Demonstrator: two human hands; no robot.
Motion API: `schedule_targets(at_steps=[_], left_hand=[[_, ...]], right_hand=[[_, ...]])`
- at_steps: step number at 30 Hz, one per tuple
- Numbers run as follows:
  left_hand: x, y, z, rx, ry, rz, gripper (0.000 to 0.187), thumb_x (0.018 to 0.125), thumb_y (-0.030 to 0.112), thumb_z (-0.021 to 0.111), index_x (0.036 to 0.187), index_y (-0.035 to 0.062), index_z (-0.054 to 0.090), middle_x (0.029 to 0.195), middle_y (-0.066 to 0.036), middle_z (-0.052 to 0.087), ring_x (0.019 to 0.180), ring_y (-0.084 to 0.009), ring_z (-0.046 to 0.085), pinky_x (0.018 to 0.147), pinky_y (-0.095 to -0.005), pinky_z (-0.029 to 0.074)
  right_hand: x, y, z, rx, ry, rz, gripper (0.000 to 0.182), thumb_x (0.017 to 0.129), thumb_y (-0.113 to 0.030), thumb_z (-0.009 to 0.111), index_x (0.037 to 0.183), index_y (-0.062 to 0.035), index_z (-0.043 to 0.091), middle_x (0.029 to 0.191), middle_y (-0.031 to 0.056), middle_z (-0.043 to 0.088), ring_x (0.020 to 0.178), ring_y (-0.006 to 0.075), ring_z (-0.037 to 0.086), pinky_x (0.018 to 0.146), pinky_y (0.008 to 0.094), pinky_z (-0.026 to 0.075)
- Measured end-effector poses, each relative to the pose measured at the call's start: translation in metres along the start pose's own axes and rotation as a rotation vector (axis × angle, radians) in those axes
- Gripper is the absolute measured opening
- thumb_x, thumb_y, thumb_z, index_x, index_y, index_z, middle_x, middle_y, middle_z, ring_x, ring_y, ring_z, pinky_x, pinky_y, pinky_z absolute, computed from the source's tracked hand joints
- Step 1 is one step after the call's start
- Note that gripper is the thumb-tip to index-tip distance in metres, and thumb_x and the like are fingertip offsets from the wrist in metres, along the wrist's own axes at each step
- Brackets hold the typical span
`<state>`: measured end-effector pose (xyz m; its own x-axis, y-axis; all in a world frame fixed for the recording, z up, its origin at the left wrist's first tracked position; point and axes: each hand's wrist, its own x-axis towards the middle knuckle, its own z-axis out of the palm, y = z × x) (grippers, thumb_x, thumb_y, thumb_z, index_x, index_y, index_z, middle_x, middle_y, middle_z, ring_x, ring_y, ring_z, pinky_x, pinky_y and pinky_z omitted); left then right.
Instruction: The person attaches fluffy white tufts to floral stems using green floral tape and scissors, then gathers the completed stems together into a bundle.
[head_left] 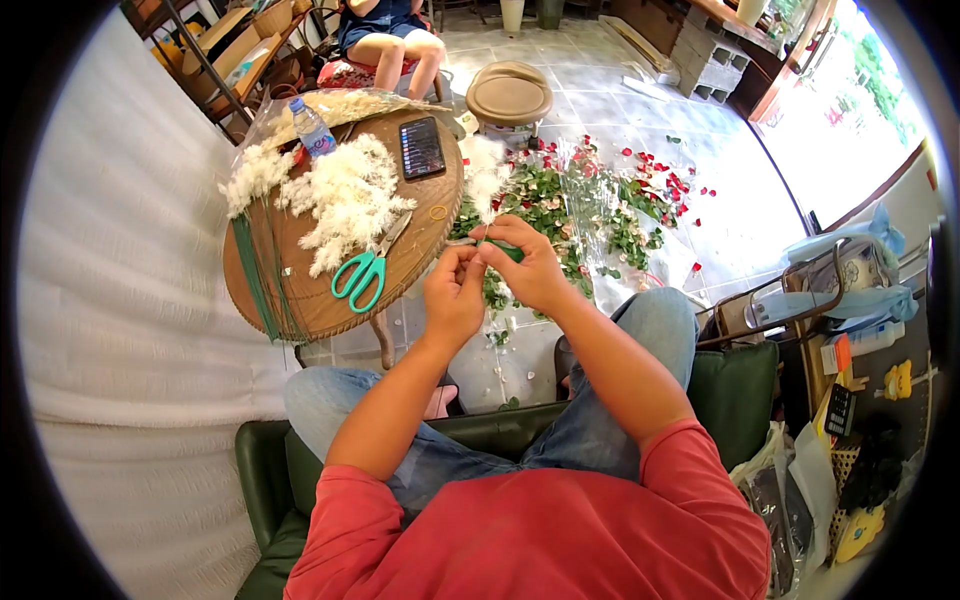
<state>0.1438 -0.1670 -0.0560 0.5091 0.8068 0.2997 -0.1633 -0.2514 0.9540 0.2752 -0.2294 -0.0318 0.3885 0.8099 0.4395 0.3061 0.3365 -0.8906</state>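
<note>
A white feathery dried-flower sprig (pixel 486 185) stands upright above my hands, its thin stem pinched between the fingers. My left hand (pixel 456 292) is closed on the lower stem, thumb against forefinger. My right hand (pixel 527 265) meets it at the same spot, fingers pinched on the stem. A small green item (pixel 508 251), possibly a roll of tape, shows in the right palm, mostly hidden by the fingers. On the round wooden table (pixel 330 312) to the left lie more white sprigs (pixel 350 195), teal-handled scissors (pixel 362 275) and thin green wire stems (pixel 255 275).
A phone (pixel 422 148), a water bottle (pixel 313 128) and a yellowish ring (pixel 438 213) are also on the table. Leaves and red petals (pixel 625 195) litter the tiled floor beyond my hands. A stool (pixel 509 95) stands behind them. Another person (pixel 385 40) sits at the back.
</note>
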Motion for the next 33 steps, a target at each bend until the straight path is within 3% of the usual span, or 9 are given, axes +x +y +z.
schedule_targets(at_steps=[2, 6, 8, 13, 16, 20, 24, 28, 33], left_hand=[[0.001, 0.002, -0.006, -0.019, -0.034, -0.074, 0.007, 0.098, 0.006, 0.058, 0.097, -0.0003, 0.061, 0.074, 0.001, 0.058, 0.065, -0.003, 0.048, 0.056, -0.0207, 0.038], [-0.001, 0.009, -0.008, 0.073, -0.063, -0.076, 0.011, 0.1, 0.01, 0.055, 0.097, 0.0003, 0.06, 0.068, 0.002, 0.054, 0.062, -0.0031, 0.046, 0.053, -0.0215, 0.037], [-0.002, 0.021, -0.004, -0.112, -0.096, -0.216, 0.018, 0.104, 0.015, 0.047, 0.09, 0.0053, 0.055, 0.06, 0.004, 0.044, 0.047, -0.0036, 0.036, 0.043, -0.0233, 0.029], [0.002, 0.025, -0.008, -0.431, -0.142, -0.403, 0.021, 0.103, 0.019, 0.045, 0.086, 0.0079, 0.05, 0.057, 0.004, 0.036, 0.04, -0.0064, 0.03, 0.037, -0.0246, 0.022], [0.004, 0.03, -0.014, -0.545, -0.186, -0.504, 0.02, 0.102, 0.019, 0.045, 0.085, 0.0086, 0.049, 0.058, 0.003, 0.034, 0.038, -0.0074, 0.028, 0.034, -0.0248, 0.02], [0.005, 0.034, -0.019, -0.661, -0.308, -0.65, 0.02, 0.101, 0.02, 0.047, 0.085, 0.0084, 0.05, 0.059, 0.002, 0.036, 0.038, -0.0081, 0.031, 0.033, -0.0244, 0.021], [0.003, 0.034, -0.011, -0.609, -0.294, -0.658, 0.02, 0.102, 0.02, 0.049, 0.086, 0.0082, 0.051, 0.058, 0.002, 0.038, 0.04, -0.0088, 0.035, 0.036, -0.0246, 0.024], [0.001, 0.023, -0.005, -0.369, -0.18, -0.466, 0.018, 0.102, 0.018, 0.054, 0.087, 0.0081, 0.053, 0.06, 0.004, 0.041, 0.044, -0.0051, 0.034, 0.039, -0.0227, 0.024], [-0.001, 0.018, -0.008, -0.446, -0.131, -0.392, 0.017, 0.102, 0.018, 0.055, 0.089, 0.0066, 0.056, 0.062, 0.006, 0.044, 0.05, -0.0024, 0.036, 0.043, -0.0209, 0.027]], right_hand=[[0.001, 0.0, -0.005, -0.021, -0.052, -0.056, 0.025, 0.092, -0.015, 0.069, 0.112, 0.0, 0.071, 0.099, 0.007, 0.064, 0.093, 0.0127, 0.058, 0.083, 0.029, 0.047], [0.003, -0.004, -0.014, -0.081, -0.137, 0.177, 0.028, 0.092, -0.022, 0.069, 0.114, -0.0047, 0.072, 0.101, 0.0085, 0.061, 0.09, 0.0189, 0.061, 0.086, 0.0304, 0.048], [0.003, -0.005, -0.013, -0.058, -0.149, 0.218, 0.029, 0.093, -0.023, 0.068, 0.117, -0.0063, 0.071, 0.105, 0.0093, 0.062, 0.09, 0.0183, 0.061, 0.086, 0.0304, 0.049], [0.001, -0.006, -0.007, 0.154, -0.195, 0.386, 0.025, 0.097, -0.021, 0.064, 0.114, -0.0045, 0.073, 0.118, 0.0117, 0.068, 0.102, 0.0153, 0.061, 0.087, 0.0337, 0.051], [0.004, -0.006, -0.007, 0.471, -0.23, 0.409, 0.024, 0.097, -0.018, 0.065, 0.111, -0.0011, 0.073, 0.12, 0.0118, 0.067, 0.105, 0.0142, 0.061, 0.087, 0.0334, 0.052], [0.005, 0.011, -0.018, 0.368, -0.28, 0.281, 0.023, 0.095, -0.016, 0.068, 0.109, 0.0005, 0.073, 0.127, 0.0126, 0.064, 0.105, 0.0137, 0.061, 0.088, 0.0317, 0.05], [0.005, 0.009, -0.023, 0.108, -0.199, 0.228, 0.021, 0.089, -0.018, 0.075, 0.104, -0.0037, 0.076, 0.107, 0.0086, 0.063, 0.098, 0.0159, 0.059, 0.089, 0.0315, 0.047], [0.006, -0.009, -0.023, -0.098, -0.152, 0.215, 0.021, 0.085, -0.02, 0.077, 0.101, -0.0068, 0.077, 0.087, 0.0037, 0.053, 0.089, 0.016, 0.055, 0.087, 0.0317, 0.044], [0.01, -0.009, -0.023, -0.021, -0.198, 0.236, 0.021, 0.087, -0.018, 0.075, 0.1, -0.0015, 0.075, 0.091, 0.0043, 0.061, 0.084, 0.0121, 0.058, 0.079, 0.0281, 0.047]])
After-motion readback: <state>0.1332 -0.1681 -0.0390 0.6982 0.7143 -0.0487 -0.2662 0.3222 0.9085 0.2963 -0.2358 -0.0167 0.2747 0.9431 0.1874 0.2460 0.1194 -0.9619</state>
